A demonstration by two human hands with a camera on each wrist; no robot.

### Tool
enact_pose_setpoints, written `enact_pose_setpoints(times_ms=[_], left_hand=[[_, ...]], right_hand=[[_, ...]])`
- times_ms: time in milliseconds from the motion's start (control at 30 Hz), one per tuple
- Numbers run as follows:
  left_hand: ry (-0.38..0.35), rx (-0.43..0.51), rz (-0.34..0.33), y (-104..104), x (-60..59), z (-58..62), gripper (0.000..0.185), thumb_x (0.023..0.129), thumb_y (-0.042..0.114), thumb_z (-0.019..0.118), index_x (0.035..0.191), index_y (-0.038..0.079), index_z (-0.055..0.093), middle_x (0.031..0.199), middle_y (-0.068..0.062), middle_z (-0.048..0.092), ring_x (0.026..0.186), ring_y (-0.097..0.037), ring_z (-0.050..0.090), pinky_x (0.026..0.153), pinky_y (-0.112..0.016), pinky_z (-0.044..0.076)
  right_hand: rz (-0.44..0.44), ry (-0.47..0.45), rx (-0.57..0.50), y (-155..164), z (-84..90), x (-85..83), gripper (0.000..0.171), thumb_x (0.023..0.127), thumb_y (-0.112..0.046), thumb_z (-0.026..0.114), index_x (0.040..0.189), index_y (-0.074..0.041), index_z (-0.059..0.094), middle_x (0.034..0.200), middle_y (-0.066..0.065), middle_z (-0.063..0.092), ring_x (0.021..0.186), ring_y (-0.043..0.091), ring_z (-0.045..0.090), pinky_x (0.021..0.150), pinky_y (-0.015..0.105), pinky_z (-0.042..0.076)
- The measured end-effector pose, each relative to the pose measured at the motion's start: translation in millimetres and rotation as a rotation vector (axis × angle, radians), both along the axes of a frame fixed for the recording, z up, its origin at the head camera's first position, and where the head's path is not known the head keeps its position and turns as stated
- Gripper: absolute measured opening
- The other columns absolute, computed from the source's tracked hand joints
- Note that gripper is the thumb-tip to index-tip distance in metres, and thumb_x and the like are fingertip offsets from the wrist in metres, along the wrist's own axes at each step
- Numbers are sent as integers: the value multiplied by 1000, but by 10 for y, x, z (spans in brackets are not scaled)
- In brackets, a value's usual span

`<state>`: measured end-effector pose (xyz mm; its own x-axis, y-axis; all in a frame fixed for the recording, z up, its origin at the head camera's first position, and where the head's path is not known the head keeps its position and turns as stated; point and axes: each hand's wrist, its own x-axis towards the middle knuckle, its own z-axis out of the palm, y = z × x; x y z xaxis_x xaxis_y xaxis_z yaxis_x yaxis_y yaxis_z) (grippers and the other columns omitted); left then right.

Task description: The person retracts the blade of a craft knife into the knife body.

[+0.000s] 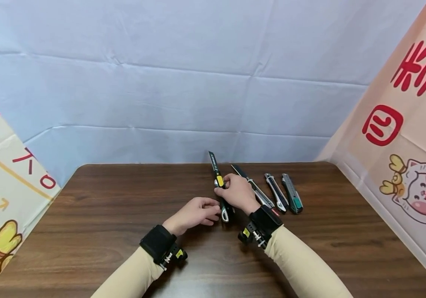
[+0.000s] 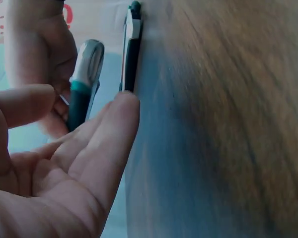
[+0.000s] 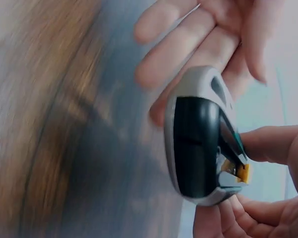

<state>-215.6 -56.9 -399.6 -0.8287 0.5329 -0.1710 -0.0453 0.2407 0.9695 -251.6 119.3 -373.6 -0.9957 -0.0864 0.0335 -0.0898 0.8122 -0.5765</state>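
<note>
- My right hand (image 1: 239, 193) pinches a black-and-grey snap-off utility knife (image 1: 221, 194) between thumb and fingers, holding it raised above the wooden table (image 1: 116, 215).
- Its black blade (image 1: 213, 162) is out and points away from me; the yellow slider (image 1: 220, 181) sits just ahead of my right thumb.
- My left hand (image 1: 196, 214) is relaxed, fingers loosely extended and gripping nothing, right by the knife's looped grey end (image 1: 224, 216); I can't tell whether they touch.
- To the right lie a long-bladed knife (image 1: 261, 193), a silver-and-black knife (image 1: 277, 193) and a grey knife with a teal end (image 1: 292, 193).
</note>
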Motion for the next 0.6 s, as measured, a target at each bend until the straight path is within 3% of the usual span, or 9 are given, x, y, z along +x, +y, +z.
enact_pose_setpoints(times_ms=[167,433,500,600], left_hand=[[-49,45,-38,28,-3,-16,44,101,17,52,135,-10,47,114,-25,67,101,-30,70,83,-37,61],[-54,56,-24,56,-8,-3,22,99,8,53,113,-8,54,89,-16,72,90,-25,72,79,-40,62],[-48,51,-15,49,-7,1,23,99,7,53,116,-8,54,90,-12,72,89,-25,72,79,-39,61],[-31,40,-12,25,0,12,28,99,6,52,123,-8,52,96,-17,72,91,-27,71,80,-36,61]], right_hand=[[-8,34,-35,-56,10,21,43,87,-35,70,118,-6,63,90,4,62,68,17,53,60,25,38],[-26,58,-76,-88,23,65,42,88,-36,70,116,-7,58,95,5,62,74,19,53,63,27,40],[-18,58,-90,-95,32,82,44,88,-37,70,118,-7,57,99,7,62,78,19,55,66,28,42],[6,51,-121,-99,41,91,46,91,-38,67,121,-5,57,98,8,61,79,20,55,66,29,43]])
